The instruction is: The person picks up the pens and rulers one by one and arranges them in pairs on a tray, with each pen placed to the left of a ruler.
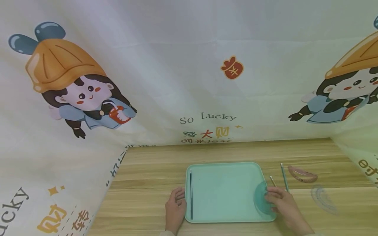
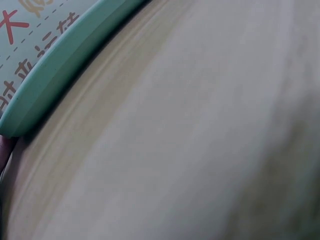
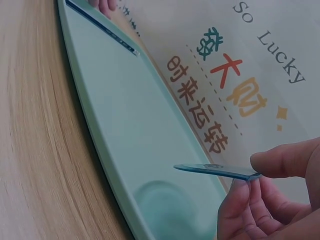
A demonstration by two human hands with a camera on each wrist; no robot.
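Observation:
My right hand pinches a see-through teal protractor by its edge between thumb and fingers. It is held above the right end of a mint-green tray, and a round shadow shows below it in the right wrist view. A dark striped pencil lies lengthwise along the tray's left side. My left hand rests on the table with its fingers loosely bent against the tray's left rim. The left wrist view shows mostly tabletop, with the tray rim at the upper left.
Right of the tray lie a teal pencil, a short light pencil partly behind my right hand, a pink protractor and a clear protractor. Printed cloth walls in the wooden table at the back and sides.

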